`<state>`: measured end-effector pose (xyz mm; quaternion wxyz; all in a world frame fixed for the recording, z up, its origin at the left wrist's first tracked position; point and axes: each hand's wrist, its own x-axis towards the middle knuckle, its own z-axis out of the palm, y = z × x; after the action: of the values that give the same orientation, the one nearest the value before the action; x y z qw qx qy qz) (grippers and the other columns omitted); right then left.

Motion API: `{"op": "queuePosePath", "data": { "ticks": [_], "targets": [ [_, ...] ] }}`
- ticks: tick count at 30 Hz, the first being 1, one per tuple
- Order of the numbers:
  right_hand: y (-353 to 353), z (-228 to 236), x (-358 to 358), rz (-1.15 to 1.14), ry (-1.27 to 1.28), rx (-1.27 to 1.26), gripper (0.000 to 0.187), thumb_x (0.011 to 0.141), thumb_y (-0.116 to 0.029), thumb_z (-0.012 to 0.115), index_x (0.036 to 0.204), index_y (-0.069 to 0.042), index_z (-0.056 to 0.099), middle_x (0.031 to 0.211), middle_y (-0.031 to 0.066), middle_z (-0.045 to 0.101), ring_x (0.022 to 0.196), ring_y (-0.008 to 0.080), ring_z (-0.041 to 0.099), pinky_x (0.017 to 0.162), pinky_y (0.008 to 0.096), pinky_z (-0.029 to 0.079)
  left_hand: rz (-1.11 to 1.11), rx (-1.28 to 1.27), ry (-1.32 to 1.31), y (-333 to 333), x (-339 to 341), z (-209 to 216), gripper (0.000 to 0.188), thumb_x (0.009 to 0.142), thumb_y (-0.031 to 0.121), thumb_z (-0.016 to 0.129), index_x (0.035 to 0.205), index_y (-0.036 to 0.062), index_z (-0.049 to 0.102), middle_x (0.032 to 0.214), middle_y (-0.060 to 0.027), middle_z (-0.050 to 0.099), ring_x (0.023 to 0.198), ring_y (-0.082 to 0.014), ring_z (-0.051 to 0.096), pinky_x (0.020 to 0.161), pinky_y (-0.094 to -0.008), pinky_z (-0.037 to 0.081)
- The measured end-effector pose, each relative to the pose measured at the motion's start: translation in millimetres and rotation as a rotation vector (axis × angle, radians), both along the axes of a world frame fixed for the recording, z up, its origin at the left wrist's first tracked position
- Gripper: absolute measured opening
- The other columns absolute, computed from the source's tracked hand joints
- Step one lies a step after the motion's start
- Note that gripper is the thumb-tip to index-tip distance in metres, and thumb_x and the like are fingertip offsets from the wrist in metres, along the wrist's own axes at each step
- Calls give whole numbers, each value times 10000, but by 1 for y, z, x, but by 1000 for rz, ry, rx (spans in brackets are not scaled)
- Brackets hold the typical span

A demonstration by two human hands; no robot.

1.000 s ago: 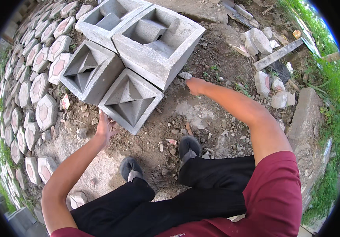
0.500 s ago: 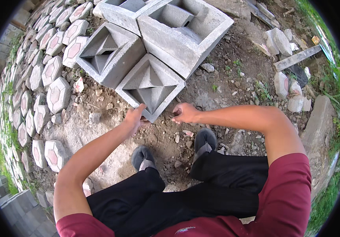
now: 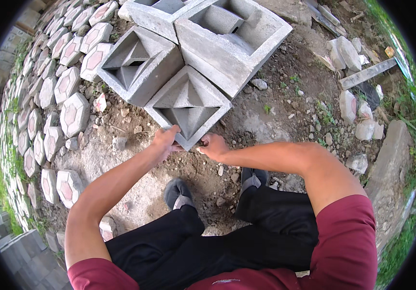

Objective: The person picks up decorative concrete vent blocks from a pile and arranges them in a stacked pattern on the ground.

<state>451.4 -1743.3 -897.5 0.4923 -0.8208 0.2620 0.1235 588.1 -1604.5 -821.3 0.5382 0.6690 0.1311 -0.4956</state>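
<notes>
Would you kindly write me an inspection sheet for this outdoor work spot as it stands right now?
Surface: bare dirt ground with pebbles and sparse weeds.
Job's things: grey concrete vent block with a pyramid-shaped recess, lying at the near corner of a cluster of similar hollow blocks.
Clutter: broken concrete chunks and a wooden plank to the right.
Grippers: left hand and right hand both at the block's near corner; grip not clear.
Cables: nothing seen.
Surroundings: rows of hexagonal pavers on the left, grass along the right edge, the person's dark shoes below.
</notes>
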Motion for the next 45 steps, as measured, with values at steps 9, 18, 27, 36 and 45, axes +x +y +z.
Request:
{"op": "queuePosePath", "data": {
  "ticks": [9,18,27,36,45],
  "targets": [
    [7,-1,8,81,33,-1,378,704,-235,755,899,54,610,795,165,676,693,240,672,659,333,518,-6,-2,18,-5,2,4,393,853,190,516,1067,-133,455,1022,-261,567,896,-366,615,749,-468,560],
    [17,-9,2,-154,-122,144,266,746,-152,709,911,34,615,846,157,680,771,231,673,703,341,521,-25,-59,78,3,5,-8,448,857,187,519,1139,-132,378,1086,-264,531,931,-374,608,773,-466,565],
    [11,-4,5,-188,38,447,233,777,-51,661,967,54,578,816,135,676,649,206,680,502,285,537,-9,36,-8,2,-5,3,467,875,299,542,1152,-60,432,1081,-238,550,949,-324,605,762,-435,562],
    [-57,30,14,187,493,622,667,806,-169,702,1267,93,297,1075,253,560,868,298,640,724,382,571,130,-17,-25,12,-21,-28,763,903,636,232,1407,62,217,1414,-165,318,1277,-299,347,1073,-458,279],
    [-83,76,25,-302,-12,671,616,817,-217,695,1213,100,347,1137,222,538,998,322,591,808,431,549,429,-172,153,-25,-9,18,689,933,570,256,1426,91,205,1453,-117,292,1318,-287,313,1083,-487,213]
  ]
}}
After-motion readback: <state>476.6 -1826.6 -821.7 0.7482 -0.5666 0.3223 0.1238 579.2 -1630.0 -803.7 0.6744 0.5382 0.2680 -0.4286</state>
